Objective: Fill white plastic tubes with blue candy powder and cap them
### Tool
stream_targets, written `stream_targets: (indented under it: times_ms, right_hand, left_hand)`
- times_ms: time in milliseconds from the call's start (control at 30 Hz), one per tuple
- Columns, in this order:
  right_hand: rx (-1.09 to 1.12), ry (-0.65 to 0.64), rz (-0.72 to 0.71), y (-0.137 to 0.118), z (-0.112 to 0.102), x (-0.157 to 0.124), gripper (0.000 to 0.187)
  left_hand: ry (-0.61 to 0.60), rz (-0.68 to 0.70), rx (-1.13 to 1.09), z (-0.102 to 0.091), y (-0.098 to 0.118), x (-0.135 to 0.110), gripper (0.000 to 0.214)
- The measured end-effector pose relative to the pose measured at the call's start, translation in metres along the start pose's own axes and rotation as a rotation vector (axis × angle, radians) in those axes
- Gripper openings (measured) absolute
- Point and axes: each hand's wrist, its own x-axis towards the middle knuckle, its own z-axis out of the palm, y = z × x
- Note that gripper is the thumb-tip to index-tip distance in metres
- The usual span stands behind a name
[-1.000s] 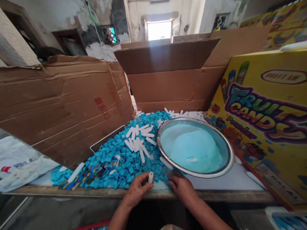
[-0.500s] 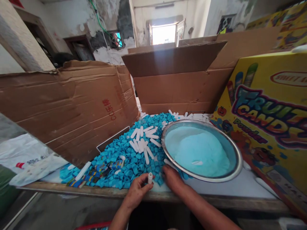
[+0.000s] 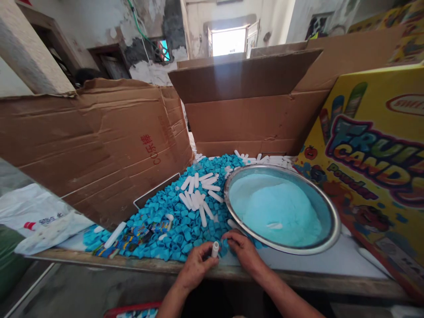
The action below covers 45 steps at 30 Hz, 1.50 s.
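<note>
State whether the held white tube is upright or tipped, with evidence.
Roughly upright: the white tube shows its narrow neck uppermost in the left hand.

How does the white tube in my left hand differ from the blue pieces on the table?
The white tube is slim, while the blue pieces are squat. The white tube stands nearly upright in the left hand; the blue pieces lie heaped on the table. Both look hollow.

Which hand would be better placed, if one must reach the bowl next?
Probably the right hand: it is nearer the bowl. The left hand is farther away and holds a white tube.
</note>
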Motion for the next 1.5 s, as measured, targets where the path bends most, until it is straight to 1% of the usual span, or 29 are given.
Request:
stream_targets:
  times_ms: [100, 267, 333, 400, 467, 533, 600, 667, 733, 1033, 1167, 1233, 1300, 1367, 1500]
  right_hand:
    - [0.044, -0.036, 0.022, -0.006, 0.002, -0.002, 0.021]
    - [-0.152, -0.051, -0.064, -0.016, -0.008, -0.009, 0.008]
    - [-0.171, -0.024, -0.025, -0.020, -0.012, -0.016, 0.007]
    - [-0.078, -0.001, 0.085, -0.024, -0.015, -0.023, 0.012]
    - [0.103, -0.018, 0.210, -0.029, -0.016, -0.028, 0.019]
    - [0.268, -0.042, 0.281, -0.033, -0.016, -0.031, 0.024]
    - [0.339, -0.050, 0.300, -0.036, -0.015, -0.032, 0.028]
    - [0.343, -0.056, 0.300, -0.037, -0.014, -0.031, 0.030]
    - [0.342, -0.072, 0.321, -0.036, -0.013, -0.031, 0.031]
    - [0.361, -0.127, 0.398, -0.034, -0.018, -0.032, 0.034]
    - [0.304, -0.144, 0.403, -0.030, -0.022, -0.032, 0.031]
    - [0.304, -0.153, 0.411, -0.029, -0.024, -0.031, 0.033]
    - [0.339, -0.164, 0.437, -0.027, -0.026, -0.029, 0.037]
    - [0.378, -0.169, 0.470, -0.025, -0.027, -0.028, 0.039]
    - [0.378, -0.190, 0.487, -0.023, -0.028, -0.029, 0.038]
  left_hand:
    - [-0.035, 0.026, -0.017, 0.004, 0.002, 0.003, 0.023]
    - [-0.017, 0.046, 0.065, 0.003, 0.006, 0.002, 0.020]
    - [0.007, 0.055, 0.134, 0.002, 0.005, 0.001, 0.019]
    - [0.057, 0.065, 0.223, 0.002, 0.004, 0.000, 0.021]
    - [0.086, 0.081, 0.318, 0.002, 0.003, 0.000, 0.024]
    - [0.058, 0.103, 0.398, 0.004, 0.005, -0.001, 0.022]
    - [0.000, 0.125, 0.448, 0.006, 0.008, -0.002, 0.020]
    - [-0.038, 0.135, 0.473, 0.008, 0.010, -0.003, 0.020]
    - [-0.050, 0.135, 0.484, 0.009, 0.011, -0.004, 0.021]
    - [-0.130, 0.130, 0.512, 0.008, 0.005, 0.000, 0.021]
    - [-0.197, 0.130, 0.538, 0.009, 0.010, 0.003, 0.019]
    - [-0.223, 0.126, 0.546, 0.012, 0.013, 0.005, 0.017]
    - [-0.218, 0.111, 0.563, 0.015, 0.014, 0.005, 0.017]
    - [-0.187, 0.101, 0.600, 0.018, 0.012, 0.005, 0.017]
    - [-0.173, 0.110, 0.743, 0.025, 0.008, 0.007, 0.013]
